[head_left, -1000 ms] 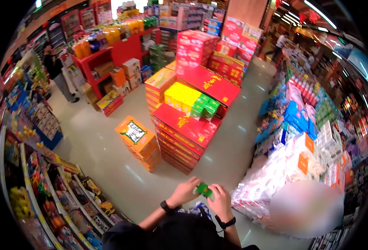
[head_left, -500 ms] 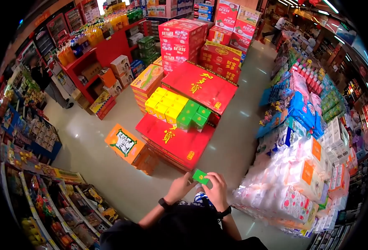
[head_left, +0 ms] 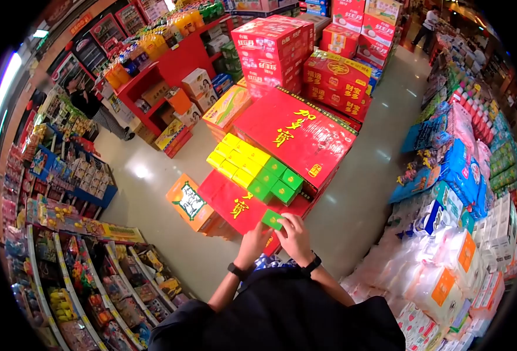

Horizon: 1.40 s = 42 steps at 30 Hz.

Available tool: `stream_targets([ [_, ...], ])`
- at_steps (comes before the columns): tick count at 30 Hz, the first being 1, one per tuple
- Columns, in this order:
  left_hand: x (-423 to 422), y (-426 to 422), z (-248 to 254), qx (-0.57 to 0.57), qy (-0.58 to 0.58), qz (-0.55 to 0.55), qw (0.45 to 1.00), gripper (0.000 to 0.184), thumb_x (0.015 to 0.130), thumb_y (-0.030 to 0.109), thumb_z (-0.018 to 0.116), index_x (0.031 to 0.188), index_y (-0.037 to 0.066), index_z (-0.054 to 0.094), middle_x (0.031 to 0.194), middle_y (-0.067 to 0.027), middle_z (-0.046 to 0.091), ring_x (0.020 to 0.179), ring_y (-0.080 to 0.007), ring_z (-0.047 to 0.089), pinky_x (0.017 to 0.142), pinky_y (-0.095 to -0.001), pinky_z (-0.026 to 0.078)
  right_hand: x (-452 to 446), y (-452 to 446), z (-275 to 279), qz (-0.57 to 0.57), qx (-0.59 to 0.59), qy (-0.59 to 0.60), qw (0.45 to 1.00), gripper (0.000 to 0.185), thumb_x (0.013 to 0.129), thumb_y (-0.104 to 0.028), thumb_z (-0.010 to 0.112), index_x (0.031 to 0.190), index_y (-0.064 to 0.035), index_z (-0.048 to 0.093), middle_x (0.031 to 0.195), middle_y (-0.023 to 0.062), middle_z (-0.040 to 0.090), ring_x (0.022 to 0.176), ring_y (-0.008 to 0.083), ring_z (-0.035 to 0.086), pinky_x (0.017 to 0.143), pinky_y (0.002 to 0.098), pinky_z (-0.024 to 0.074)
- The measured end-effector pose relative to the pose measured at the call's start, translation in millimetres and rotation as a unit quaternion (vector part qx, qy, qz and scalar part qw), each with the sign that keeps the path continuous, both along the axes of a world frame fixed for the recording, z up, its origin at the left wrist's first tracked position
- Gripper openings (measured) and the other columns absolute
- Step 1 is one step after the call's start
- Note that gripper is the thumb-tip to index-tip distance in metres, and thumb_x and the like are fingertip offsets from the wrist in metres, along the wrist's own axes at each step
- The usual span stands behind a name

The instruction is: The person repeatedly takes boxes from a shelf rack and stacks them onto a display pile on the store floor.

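Note:
A small green box [head_left: 272, 219] is held between my two hands, over the near edge of the lower red carton [head_left: 217, 190]. My left hand [head_left: 253, 244] grips its left side, and my right hand [head_left: 294, 236] has its fingers closed on the right side. Just beyond, several small yellow boxes [head_left: 235, 161] stand in tight rows on the lower carton. Several matching green boxes [head_left: 283, 190] stand against their right side. Behind them rises a taller stack topped by a red carton [head_left: 276, 131] with yellow characters. A dark band is on each wrist.
An orange carton [head_left: 189, 202] stands on the floor left of the red stack. Wrapped paper packs [head_left: 440, 263] are piled at right. Shelves of small goods [head_left: 88, 286] fill the lower left. A person [head_left: 94, 108] stands at the far left, another [head_left: 428, 26] far back.
My hands have carried the green box forward, from short of the red stack to over its near edge. The view has shifted, so the stack sits lower and further right. Both hands still hold the box.

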<state>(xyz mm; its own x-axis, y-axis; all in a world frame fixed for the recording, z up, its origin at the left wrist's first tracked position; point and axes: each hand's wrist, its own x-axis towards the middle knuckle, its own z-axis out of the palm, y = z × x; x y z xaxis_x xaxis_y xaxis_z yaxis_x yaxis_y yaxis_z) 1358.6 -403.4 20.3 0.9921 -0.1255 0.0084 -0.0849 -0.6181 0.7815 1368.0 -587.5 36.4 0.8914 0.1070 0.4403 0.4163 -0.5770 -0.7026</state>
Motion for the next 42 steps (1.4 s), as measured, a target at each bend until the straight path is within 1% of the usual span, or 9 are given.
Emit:
stream_targets([
  [5, 20.9, -5.8, 4.6, -0.069, 0.078, 0.017, 0.994, 0.029, 0.109, 0.021, 0.069, 0.13, 0.002, 0.062, 0.108, -0.0233, 0.08, 0.094, -0.0406, 0.079, 0.076, -0.0462, 0.06, 17.4, -3.1, -5.4, 0.008, -0.035, -0.018, 0.999, 0.034, 0.087, -0.001, 0.082, 0.118, -0.0024, 0.069, 0.133, 0.0144, 0.068, 0.121, 0.0387, 0.066, 0.1, 0.0473, 0.0584],
  [6, 25.5, -6.1, 3.4, -0.042, 0.041, 0.012, 0.998, 0.025, 0.11, 0.021, 0.068, 0.125, 0.002, 0.061, 0.103, -0.0237, 0.079, 0.089, -0.0411, 0.078, 0.072, -0.0467, 0.059, 20.6, -3.3, -8.8, 0.005, -0.045, -0.035, 0.998, 0.034, 0.087, -0.001, 0.082, 0.118, -0.0027, 0.07, 0.135, 0.0126, 0.068, 0.122, 0.0378, 0.066, 0.098, 0.0467, 0.0592],
  [9, 35.5, -5.8, 4.7, -0.01, 0.097, 0.012, 0.995, 0.027, 0.109, 0.024, 0.07, 0.12, 0.002, 0.06, 0.101, -0.025, 0.079, 0.089, -0.0461, 0.075, 0.071, -0.053, 0.059, 29.7, -4.3, -13.3, 0.001, -0.095, -0.069, 0.993, 0.032, 0.089, -0.003, 0.082, 0.12, -0.0032, 0.075, 0.14, 0.0114, 0.068, 0.124, 0.0365, 0.065, 0.1, 0.0459, 0.0576],
  [14, 48.2, -3.9, -5.1, -0.035, 0.054, -0.004, 0.998, 0.031, 0.109, 0.027, 0.069, 0.125, 0.002, 0.059, 0.105, -0.0242, 0.079, 0.09, -0.0482, 0.075, 0.072, -0.0556, 0.059, 37.3, -6.1, -17.2, -0.022, -0.148, -0.092, 0.984, 0.03, 0.091, -0.006, 0.082, 0.121, -0.0074, 0.077, 0.142, 0.0127, 0.067, 0.13, 0.036, 0.062, 0.105, 0.0489, 0.0532],
  [18, 56.5, -2.4, -2.3, -0.037, 0.072, -0.007, 0.997, 0.037, 0.108, 0.028, 0.07, 0.132, 0.003, 0.057, 0.115, -0.0264, 0.078, 0.1, -0.0489, 0.074, 0.081, -0.056, 0.06, 42.2, -1.9, -17.1, -0.028, -0.171, -0.096, 0.98, 0.032, 0.091, -0.004, 0.082, 0.122, -0.0078, 0.077, 0.145, 0.0153, 0.065, 0.133, 0.0379, 0.061, 0.107, 0.0496, 0.0534],
  [24, 64.9, 8.0, -1.3, -0.042, 0.081, -0.039, 0.995, 0.043, 0.107, 0.032, 0.069, 0.138, 0.004, 0.057, 0.121, -0.0243, 0.078, 0.1, -0.0474, 0.075, 0.084, -0.0541, 0.061, 42.5, 5.5, -23.4, -0.03, -0.13, -0.073, 0.988, 0.032, 0.092, -0.002, 0.082, 0.122, -0.0062, 0.076, 0.147, 0.0157, 0.064, 0.134, 0.0405, 0.06, 0.11, 0.0517, 0.0544],
  [27, 71.5, 18.0, -2.4, -0.07, 0.12, -0.063, 0.988, 0.043, 0.107, 0.031, 0.068, 0.14, 0.006, 0.058, 0.124, -0.0213, 0.078, 0.102, -0.0459, 0.076, 0.086, -0.0524, 0.061, 40.9, 6.5, -13.3, -0.03, -0.136, -0.072, 0.988, 0.026, 0.095, -0.001, 0.075, 0.12, -0.0032, 0.074, 0.145, 0.0188, 0.064, 0.132, 0.0405, 0.062, 0.109, 0.051, 0.0548],
  [37, 81.0, 29.9, -2.0, -0.063, 0.128, -0.11, 0.984, 0.037, 0.106, 0.029, 0.067, 0.135, 0.007, 0.064, 0.125, -0.0196, 0.077, 0.108, -0.0442, 0.074, 0.089, -0.0523, 0.06, 37.5, 11.4, -11.5, -0.049, -0.151, -0.055, 0.986, 0.023, 0.095, -0.002, 0.077, 0.117, -0.0033, 0.076, 0.145, 0.0157, 0.066, 0.134, 0.039, 0.062, 0.109, 0.0484, 0.0555],
  [42, 76.7, 36.9, -19.5, -0.082, 0.066, -0.135, 0.985, 0.034, 0.104, 0.028, 0.069, 0.131, 0.008, 0.067, 0.123, -0.0192, 0.074, 0.105, -0.0438, 0.074, 0.087, -0.0521, 0.06, 35.9, 16.9, -7.3, -0.065, -0.154, -0.03, 0.986, 0.024, 0.092, -0.002, 0.079, 0.115, -0.0037, 0.075, 0.146, 0.0151, 0.065, 0.135, 0.0388, 0.061, 0.109, 0.0492, 0.0547],
])
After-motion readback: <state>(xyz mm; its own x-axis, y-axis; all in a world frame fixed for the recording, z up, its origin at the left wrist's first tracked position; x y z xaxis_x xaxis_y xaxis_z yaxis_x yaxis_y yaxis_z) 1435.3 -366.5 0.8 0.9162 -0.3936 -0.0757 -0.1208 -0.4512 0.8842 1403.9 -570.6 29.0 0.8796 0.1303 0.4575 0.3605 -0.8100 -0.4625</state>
